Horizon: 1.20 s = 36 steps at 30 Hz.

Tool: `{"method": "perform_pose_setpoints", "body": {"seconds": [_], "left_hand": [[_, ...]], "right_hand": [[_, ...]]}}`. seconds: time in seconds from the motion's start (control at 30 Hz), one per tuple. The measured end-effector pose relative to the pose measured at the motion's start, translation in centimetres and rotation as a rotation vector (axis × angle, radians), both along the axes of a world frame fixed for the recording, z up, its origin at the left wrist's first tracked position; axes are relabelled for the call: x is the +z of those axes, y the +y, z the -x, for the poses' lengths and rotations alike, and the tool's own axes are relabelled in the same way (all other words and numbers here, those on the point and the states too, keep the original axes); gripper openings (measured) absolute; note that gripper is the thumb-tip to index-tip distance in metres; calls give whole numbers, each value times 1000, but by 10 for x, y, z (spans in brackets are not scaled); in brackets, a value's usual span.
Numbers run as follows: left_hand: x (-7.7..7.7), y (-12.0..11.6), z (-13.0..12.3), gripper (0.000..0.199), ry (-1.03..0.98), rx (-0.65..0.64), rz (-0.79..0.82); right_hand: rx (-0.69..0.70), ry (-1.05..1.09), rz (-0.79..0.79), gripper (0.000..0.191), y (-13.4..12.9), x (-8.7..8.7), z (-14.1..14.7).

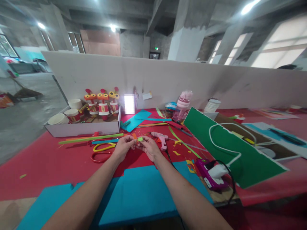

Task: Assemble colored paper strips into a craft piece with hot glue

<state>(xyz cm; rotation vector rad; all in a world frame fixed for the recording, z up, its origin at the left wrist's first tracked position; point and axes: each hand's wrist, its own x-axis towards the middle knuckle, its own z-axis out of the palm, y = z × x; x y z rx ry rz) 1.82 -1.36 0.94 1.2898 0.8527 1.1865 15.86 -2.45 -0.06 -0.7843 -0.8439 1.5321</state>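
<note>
My left hand (pixel 124 147) pinches a small orange paper strip (pixel 134 136) over the red tabletop. Close beside it, my right hand (pixel 149 148) has its fingers closed on a small lime-green paper strip (pixel 140 139). The two strips meet or overlap between my fingertips; whether they are joined I cannot tell. Just behind my right hand lies a pink glue gun (pixel 161 139). Scissors (pixel 104 151) with yellow and red handles rest left of my left hand, and long green paper strips (pixel 91 138) lie beyond them.
A white box (pixel 82 130) at the left holds paper cups and several cup figures (pixel 103 108). Blue sheets (pixel 148 188) cover the near edge. To the right are a purple power strip (pixel 211 179), a green board (pixel 227 153) and a pink bottle (pixel 183 105).
</note>
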Motion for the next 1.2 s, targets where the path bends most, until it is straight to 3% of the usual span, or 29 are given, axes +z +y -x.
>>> {"method": "perform_pose_setpoints", "body": {"seconds": [0.53,0.7,0.87,1.0,1.2], "left_hand": [[-2,1,2,19,67,25,-36],[-4,2,3,21,78,19,-23],[-2,0,1,30,-37,-28,58],[0,-1,-1,33,-100,-29,77],[0,1,2,23,79,34,-56]], "right_hand": [[-60,-129,-41,33,-2,1,4],[-184,-348,-176,29,2,-5,3],[-250,-548,-261,24,4,-6,-2],[-275,-479,-256,22,4,-3,0],[-166,-264,-130,27,0,0,5]]}}
